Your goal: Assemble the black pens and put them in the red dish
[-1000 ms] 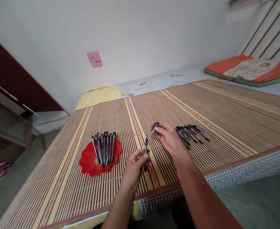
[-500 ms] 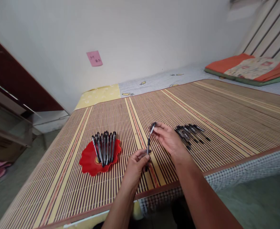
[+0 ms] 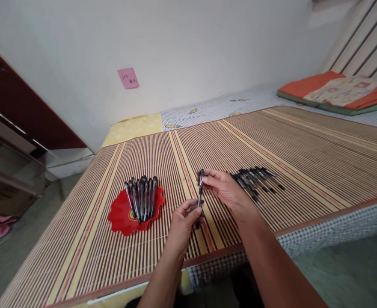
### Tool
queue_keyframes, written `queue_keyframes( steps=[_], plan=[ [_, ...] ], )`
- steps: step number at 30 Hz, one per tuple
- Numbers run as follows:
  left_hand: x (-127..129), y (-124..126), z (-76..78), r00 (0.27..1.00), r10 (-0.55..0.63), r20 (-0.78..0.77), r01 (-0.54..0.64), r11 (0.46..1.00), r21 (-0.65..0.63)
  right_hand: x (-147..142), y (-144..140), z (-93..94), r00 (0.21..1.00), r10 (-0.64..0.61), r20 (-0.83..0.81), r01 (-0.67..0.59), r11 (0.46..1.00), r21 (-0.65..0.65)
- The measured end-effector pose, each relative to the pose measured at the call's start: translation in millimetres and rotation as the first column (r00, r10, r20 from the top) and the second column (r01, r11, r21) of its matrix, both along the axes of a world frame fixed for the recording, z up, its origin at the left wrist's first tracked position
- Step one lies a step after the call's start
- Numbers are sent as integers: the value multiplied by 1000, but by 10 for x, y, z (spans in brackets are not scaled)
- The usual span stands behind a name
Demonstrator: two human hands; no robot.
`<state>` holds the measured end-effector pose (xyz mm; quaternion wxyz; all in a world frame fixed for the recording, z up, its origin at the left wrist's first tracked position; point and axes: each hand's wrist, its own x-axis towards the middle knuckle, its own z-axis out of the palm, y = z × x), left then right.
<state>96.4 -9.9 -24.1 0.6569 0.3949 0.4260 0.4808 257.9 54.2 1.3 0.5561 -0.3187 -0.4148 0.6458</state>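
My left hand [image 3: 182, 223] grips the lower barrel of a black pen [image 3: 200, 188], which stands nearly upright over the striped bamboo mat [image 3: 287, 141]. My right hand [image 3: 228, 189] pinches the pen's cap at its top end. A red flower-shaped dish [image 3: 123, 215] left of my hands holds several black pens [image 3: 141, 195] laid side by side. Just right of my right hand lies a loose row of several more pens [image 3: 255, 179] on the mat.
The mat covers a bed whose front edge [image 3: 304, 226] runs near my forearms. Folded orange and green bedding [image 3: 336, 92] lies at the far right. A pink note [image 3: 128, 78] sticks to the white wall. Dark wooden furniture [image 3: 11, 107] stands at the left.
My right hand brought the cap from apart over to the pen's tip and pressed it down onto the pen. My left hand kept the pen upright in the same place.
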Motion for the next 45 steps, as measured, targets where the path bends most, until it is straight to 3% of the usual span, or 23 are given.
queue_keyframes(
  steps=[11, 27, 34, 39, 45],
  plan=[
    [-7, -5, -20, 1000, -11, 4, 11, 999, 37, -13, 4, -73, 993, 79, 82, -77, 997, -26],
    [3, -9, -66, 995, 97, 25, -99, 990, 101, -74, -11, -129, 987, 135, 81, -135, 991, -4],
    [-9, 0, 60, 988, 121, 97, -126, 991, 51, -107, -12, -113, 986, 107, 126, -101, 994, -51],
    [-14, 2, 45, 983, 143, 117, -147, 989, 30, -93, 29, -183, 995, 40, 90, -36, 998, -42],
    [-10, 14, 19, 977, 214, 19, -214, 973, 87, -45, 76, -237, 992, -27, 125, 37, 996, -75]
  ],
)
